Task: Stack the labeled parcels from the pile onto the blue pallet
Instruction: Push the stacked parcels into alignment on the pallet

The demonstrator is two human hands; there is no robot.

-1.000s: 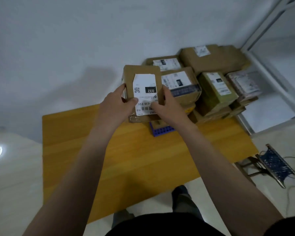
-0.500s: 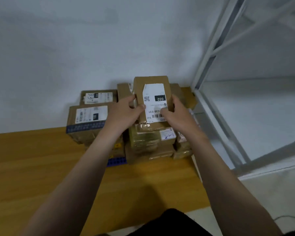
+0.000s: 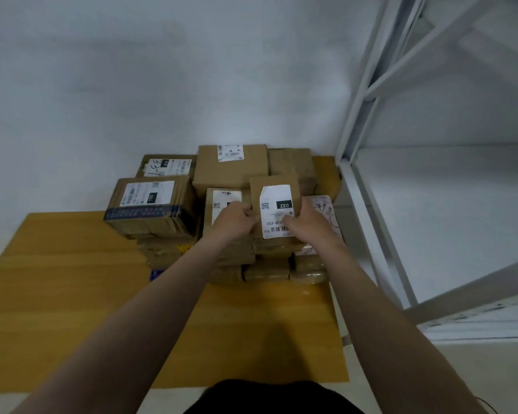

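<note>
While the left hand (image 3: 234, 218) and right hand (image 3: 304, 225) clamp its sides, the small brown cardboard parcel labelled 032 (image 3: 274, 186) is held atop the stacked brown boxes (image 3: 150, 204). One corner of the blue plastic pallet (image 3: 155, 274) shows beneath them.

White wall (image 3: 162, 85) beyond your right hand (image 3: 304, 227); white metal rack (image 3: 349, 138) to its right; yellow wooden tabletop (image 3: 72, 294) beneath, nearer you.

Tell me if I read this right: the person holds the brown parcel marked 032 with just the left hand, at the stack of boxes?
Not quite: both hands hold it. The head view shows the left hand on its left edge and the right hand on its right side, thumb on the label. Otherwise yes: brown parcel marked 032, at the stack of boxes.
</note>
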